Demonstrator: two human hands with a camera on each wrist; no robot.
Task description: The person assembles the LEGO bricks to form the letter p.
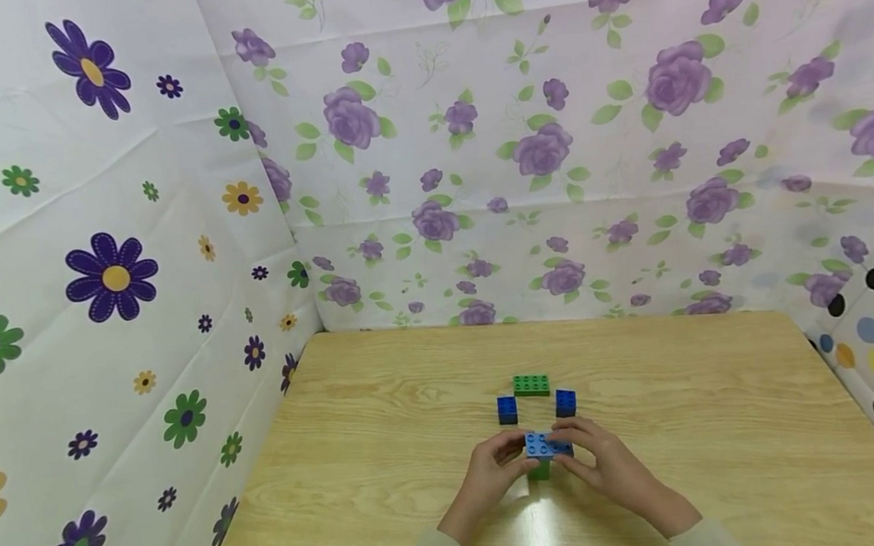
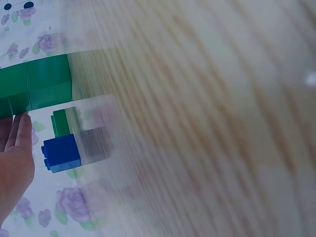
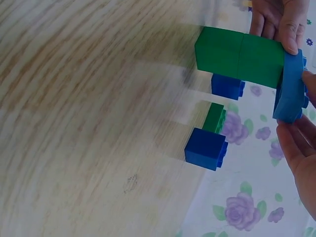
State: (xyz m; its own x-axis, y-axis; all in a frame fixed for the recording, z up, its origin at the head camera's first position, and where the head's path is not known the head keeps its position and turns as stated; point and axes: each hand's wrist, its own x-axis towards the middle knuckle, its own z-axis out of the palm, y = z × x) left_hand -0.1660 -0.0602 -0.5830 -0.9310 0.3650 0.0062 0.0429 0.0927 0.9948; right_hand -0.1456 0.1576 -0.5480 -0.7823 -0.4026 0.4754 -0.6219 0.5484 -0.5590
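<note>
In the head view, a light blue brick (image 1: 537, 444) with studs lies over a small upright stack of green bricks (image 1: 540, 470). My right hand (image 1: 606, 463) pinches the light blue brick near its right end, thumb in front and fingers behind. The right wrist view shows the brick (image 3: 290, 91) across the top of two stacked green bricks (image 3: 239, 55), overhanging to one side. My left hand (image 1: 492, 468) grips the upper part of the green stack, its thumb tip beside the light blue brick's left end. In the left wrist view, its fingers (image 2: 19, 133) lie along the green bricks (image 2: 47, 81).
Beyond the hands, a dark blue brick (image 1: 507, 410) and another dark blue brick (image 1: 565, 403) stand apart, with a flat-lying green brick (image 1: 531, 385) behind and between them. The wooden table (image 1: 385, 410) meets floral cloth walls (image 1: 481, 262) at its back and sides.
</note>
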